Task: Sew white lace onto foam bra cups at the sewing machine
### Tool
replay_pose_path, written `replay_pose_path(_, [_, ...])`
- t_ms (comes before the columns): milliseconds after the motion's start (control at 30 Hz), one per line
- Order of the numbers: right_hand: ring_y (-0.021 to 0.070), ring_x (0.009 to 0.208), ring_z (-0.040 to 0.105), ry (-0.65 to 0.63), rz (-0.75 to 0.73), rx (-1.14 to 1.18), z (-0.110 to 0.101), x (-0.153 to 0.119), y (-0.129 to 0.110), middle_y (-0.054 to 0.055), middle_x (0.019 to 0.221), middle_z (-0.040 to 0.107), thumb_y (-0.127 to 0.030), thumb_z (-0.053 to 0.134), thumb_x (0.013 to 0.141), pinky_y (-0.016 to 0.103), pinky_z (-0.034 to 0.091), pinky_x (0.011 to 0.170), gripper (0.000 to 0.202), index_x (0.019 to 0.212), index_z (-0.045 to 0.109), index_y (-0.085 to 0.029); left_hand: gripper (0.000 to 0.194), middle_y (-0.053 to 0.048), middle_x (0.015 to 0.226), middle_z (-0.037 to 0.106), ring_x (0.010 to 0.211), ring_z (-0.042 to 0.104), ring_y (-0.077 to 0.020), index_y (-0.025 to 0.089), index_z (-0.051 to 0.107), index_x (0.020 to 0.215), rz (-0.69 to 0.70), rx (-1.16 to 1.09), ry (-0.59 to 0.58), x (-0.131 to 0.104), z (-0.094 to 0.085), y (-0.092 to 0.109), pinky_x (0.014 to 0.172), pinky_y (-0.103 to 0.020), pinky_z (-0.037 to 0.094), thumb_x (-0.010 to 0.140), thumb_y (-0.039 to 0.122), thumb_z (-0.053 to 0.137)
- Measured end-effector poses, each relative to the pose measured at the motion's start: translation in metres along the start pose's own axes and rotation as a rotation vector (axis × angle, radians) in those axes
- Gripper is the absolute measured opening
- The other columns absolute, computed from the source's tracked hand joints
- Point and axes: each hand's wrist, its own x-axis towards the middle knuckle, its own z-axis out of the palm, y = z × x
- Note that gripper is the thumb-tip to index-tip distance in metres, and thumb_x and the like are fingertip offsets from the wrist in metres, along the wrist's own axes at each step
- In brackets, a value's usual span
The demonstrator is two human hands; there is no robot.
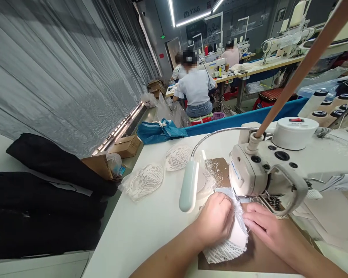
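Note:
A white lace piece (230, 247) with a smooth panel and frayed edge lies in front of the sewing machine (251, 170), its far end close to the presser foot. My left hand (217, 218) is curled over it, fingers closed on the fabric. Flat beside its right edge rests my right hand (266, 227), fingers stretched toward the machine's needle area and fingertips near the cloth. The needle itself is hidden behind the machine head. Under the work is a brown board (220, 170). A pale green lamp (189, 185) on a bendy metal neck hangs left of the hands.
Lace cups (146, 180) lie on the white table (127, 231) to the left. Thread cones (319, 104) stand at the right. Black fabric (46, 208) is piled at far left, near cardboard boxes (126, 146). A seated person (194, 85) works at another machine ahead.

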Motion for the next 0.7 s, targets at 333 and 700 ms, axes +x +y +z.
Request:
replay_pose_path(333, [0.0116,0.051,0.057,0.003,-0.047,-0.185,0.016,0.012,0.007,-0.003,0.060,0.064,-0.033,0.046,0.097,0.022,0.044,0.055,0.027,0.083,0.068,-0.024,0.011,-0.010,0.085,0.057,0.080,0.050,-0.0216,0.016,0.053,0.081,0.071,0.183,-0.010,-0.002,0.008,-0.004,0.072,-0.033,0.046,0.089,0.017,0.045])
replay_pose_path(700, [0.0139,0.069,0.065,0.075,-0.292,-0.268,0.005,0.016,-0.012,0.001,0.076,0.071,-0.010,0.036,0.097,0.027,0.047,0.068,0.037,0.087,0.070,-0.021,0.023,-0.012,0.106,0.057,0.097,0.051,-0.0243,0.013,0.056,0.106,0.035,0.054,0.036,0.001,-0.002,-0.005,0.088,-0.035,0.047,0.086,0.024,0.053])
